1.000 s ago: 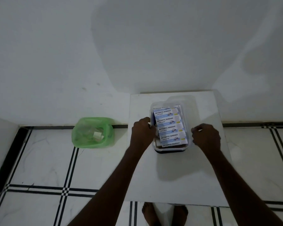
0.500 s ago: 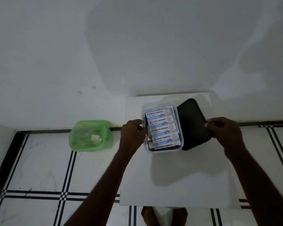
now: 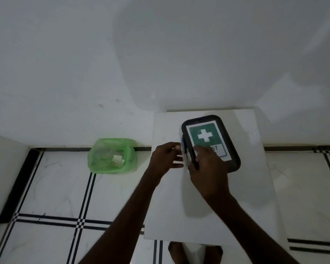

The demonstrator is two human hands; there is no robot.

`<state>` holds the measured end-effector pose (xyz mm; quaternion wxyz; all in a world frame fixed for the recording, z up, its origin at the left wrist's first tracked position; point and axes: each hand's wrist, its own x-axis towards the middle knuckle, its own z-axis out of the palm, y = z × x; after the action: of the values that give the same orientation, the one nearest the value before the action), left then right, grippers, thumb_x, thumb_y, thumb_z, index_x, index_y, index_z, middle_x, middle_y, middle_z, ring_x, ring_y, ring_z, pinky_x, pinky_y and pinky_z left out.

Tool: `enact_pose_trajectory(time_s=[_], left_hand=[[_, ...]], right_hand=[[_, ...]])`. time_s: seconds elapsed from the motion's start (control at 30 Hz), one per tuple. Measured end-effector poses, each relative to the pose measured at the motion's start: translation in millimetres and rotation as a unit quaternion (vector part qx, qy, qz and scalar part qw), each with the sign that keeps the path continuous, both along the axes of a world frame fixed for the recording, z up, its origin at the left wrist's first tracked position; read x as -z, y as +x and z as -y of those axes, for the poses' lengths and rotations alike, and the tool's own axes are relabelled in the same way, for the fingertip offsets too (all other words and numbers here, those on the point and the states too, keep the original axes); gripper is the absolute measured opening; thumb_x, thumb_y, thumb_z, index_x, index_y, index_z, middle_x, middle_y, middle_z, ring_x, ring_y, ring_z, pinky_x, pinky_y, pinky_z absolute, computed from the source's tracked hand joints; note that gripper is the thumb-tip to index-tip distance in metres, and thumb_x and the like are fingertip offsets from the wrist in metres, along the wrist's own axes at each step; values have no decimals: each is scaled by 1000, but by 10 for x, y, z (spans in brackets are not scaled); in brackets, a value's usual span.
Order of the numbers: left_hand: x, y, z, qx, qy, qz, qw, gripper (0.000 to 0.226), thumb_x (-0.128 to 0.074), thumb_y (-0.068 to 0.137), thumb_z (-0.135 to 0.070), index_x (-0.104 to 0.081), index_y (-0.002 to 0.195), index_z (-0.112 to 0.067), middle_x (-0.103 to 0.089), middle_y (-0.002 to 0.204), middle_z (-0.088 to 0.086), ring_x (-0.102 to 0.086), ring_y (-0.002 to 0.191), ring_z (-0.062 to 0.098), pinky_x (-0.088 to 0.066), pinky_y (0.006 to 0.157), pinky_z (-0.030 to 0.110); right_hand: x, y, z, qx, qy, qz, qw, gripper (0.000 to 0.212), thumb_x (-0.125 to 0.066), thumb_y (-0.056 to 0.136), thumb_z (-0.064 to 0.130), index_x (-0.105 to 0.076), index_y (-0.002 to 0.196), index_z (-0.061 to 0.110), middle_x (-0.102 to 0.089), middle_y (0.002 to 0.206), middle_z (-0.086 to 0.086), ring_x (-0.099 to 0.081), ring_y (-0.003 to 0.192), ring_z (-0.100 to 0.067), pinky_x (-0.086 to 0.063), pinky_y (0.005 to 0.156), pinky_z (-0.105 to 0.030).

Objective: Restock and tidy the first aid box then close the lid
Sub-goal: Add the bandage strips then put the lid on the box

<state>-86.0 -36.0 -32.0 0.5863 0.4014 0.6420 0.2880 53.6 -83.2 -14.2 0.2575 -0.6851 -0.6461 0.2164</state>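
Observation:
The first aid box [image 3: 183,147] stands on the far half of a small white table [image 3: 202,202]; only a strip of its clear left wall shows. A black lid [image 3: 229,141] with a green and white cross label lies over the box, shifted a little to the right. My right hand [image 3: 208,166] grips the lid's near left edge, fingers over the rim. My left hand [image 3: 166,157] holds the box's left wall with thumb and fingertips. The bandage packets inside are hidden by the lid.
A green plastic bin [image 3: 112,156] with scraps of paper and wrappers sits on the tiled floor left of the table, against the white wall. My bare feet [image 3: 194,252] show under the table's near edge.
My right hand has turned the black lid label side up and brought it from the box's right side onto the box, covering the packets. My left hand has stayed on the box's left wall.

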Motion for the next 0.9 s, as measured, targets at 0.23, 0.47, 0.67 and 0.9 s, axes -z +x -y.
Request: enact_pose_trajectory(time_s=[0.23, 0.47, 0.67, 0.9], left_hand=[[-9, 37, -19, 12, 39, -36, 999, 41, -73, 88, -36, -66, 122, -13, -77, 100, 11, -77, 84, 26, -64, 74, 49], [-44, 179, -50, -8, 58, -110, 992, 44, -77, 85, -17, -65, 124, -3, -74, 93, 16, -71, 67, 25, -64, 66, 50], [-55, 176, -98, 10, 81, -153, 985, 38, -71, 89, -14, -65, 124, 1, -75, 84, 14, -73, 62, 28, -64, 64, 49], [-6, 188, -146, 42, 126, -209, 969, 34, -58, 80, -26, -76, 97, -3, -77, 75, 12, -75, 64, 28, -64, 61, 45]], right_hand=[[-69, 467, -90, 126, 107, -25, 986, 21, -66, 89, 11, -68, 108, 3, -72, 104, -17, -71, 87, -30, -58, 71, -31], [132, 806, -261, 103, -87, -7, 991, 36, -64, 93, 24, -66, 122, 3, -73, 113, -19, -70, 97, -35, -56, 83, -39], [132, 793, -269, 104, -88, -19, 991, 41, -65, 93, 30, -66, 125, 6, -73, 113, -17, -70, 97, -34, -48, 75, -27], [144, 763, -272, 103, -70, -11, 992, 36, -60, 96, 28, -68, 123, 6, -74, 111, -17, -70, 97, -35, -52, 78, -31]])
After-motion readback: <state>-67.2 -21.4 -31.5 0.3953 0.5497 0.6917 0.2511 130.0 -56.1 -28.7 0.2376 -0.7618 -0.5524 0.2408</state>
